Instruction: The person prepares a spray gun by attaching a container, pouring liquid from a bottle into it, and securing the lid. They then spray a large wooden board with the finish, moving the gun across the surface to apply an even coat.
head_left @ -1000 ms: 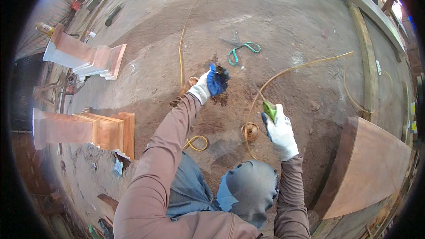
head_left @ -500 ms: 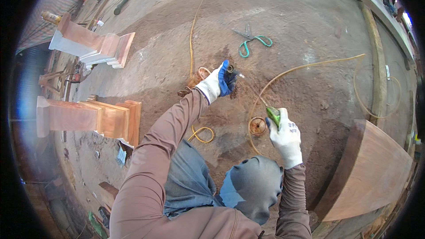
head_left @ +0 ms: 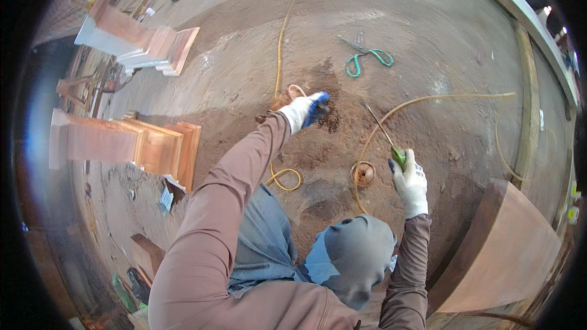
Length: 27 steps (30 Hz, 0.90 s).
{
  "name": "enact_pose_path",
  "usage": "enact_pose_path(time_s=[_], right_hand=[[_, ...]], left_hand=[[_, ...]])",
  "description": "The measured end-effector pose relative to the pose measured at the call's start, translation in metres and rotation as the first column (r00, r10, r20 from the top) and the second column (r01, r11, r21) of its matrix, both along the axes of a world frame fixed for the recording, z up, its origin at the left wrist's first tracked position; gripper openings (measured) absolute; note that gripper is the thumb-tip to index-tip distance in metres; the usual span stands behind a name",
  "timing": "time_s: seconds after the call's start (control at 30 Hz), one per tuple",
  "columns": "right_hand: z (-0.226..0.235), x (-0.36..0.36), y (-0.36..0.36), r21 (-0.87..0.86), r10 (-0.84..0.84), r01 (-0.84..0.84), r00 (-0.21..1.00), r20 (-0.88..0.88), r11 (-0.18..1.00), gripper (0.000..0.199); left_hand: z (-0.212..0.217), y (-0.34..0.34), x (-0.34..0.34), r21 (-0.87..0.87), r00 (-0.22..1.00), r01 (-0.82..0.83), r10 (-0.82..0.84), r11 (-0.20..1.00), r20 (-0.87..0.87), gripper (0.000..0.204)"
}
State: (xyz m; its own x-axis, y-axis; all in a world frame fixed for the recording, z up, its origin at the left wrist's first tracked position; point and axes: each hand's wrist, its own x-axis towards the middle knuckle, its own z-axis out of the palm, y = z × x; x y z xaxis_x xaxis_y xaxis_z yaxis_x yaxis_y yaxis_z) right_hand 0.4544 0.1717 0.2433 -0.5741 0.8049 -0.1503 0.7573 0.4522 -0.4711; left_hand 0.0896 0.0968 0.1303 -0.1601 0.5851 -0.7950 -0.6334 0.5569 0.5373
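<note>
My left hand (head_left: 307,111), in a white glove with blue fingers, is closed just above a dark wet patch of ground. Its fingers are slightly blurred, and what they grip is mostly hidden. Beside that wrist lies a brown object with a pale loop (head_left: 296,91), partly covered by the sleeve. My right hand (head_left: 411,184), also gloved, is wrapped round the green handle of a screwdriver (head_left: 384,130), whose thin shaft points up and to the left. A round brown disc (head_left: 365,175) with a central hole lies to the left of that hand.
Scissors with teal handles (head_left: 368,57) lie open farther off. A yellow cord (head_left: 279,55) runs away past my left hand; a tan hose (head_left: 422,99) curves round the disc. Wooden pedestal pieces (head_left: 143,143) stand at left, a large wooden block (head_left: 501,250) at right.
My left hand has shifted and turned, so the dark round part seen in it before is now hidden. The screwdriver has swung more upright, its tip away from my left hand.
</note>
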Motion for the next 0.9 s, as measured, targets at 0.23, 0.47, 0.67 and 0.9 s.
enact_pose_path(time_s=[0.23, 0.47, 0.67, 0.9], right_hand=[[-0.046, -0.027, -0.011, 0.043, 0.135, -0.129, 0.91, -0.393, 0.991, 0.053], [-0.053, -0.068, -0.014, -0.491, -0.235, -0.142, 0.744, -0.626, 0.859, 0.041], [-0.056, -0.07, -0.018, -0.574, -0.281, -0.275, 0.662, -0.695, 0.772, 0.036], [-0.014, -0.067, -0.008, -0.617, -0.477, -0.139, 0.514, -0.713, 0.774, 0.029]], left_hand=[[0.022, -0.015, 0.098, 0.35, 0.707, 0.686, -0.469, 0.638, -0.53, 0.045], [-0.036, -0.022, 0.138, 0.426, 0.87, 0.302, -0.43, 0.853, 0.243, 0.062], [-0.043, -0.01, 0.111, 0.136, 0.697, 0.708, -0.655, 0.693, -0.292, 0.077], [0.101, -0.049, 0.033, -0.793, 0.355, -0.1, -0.724, 0.6, -0.592, 0.117]])
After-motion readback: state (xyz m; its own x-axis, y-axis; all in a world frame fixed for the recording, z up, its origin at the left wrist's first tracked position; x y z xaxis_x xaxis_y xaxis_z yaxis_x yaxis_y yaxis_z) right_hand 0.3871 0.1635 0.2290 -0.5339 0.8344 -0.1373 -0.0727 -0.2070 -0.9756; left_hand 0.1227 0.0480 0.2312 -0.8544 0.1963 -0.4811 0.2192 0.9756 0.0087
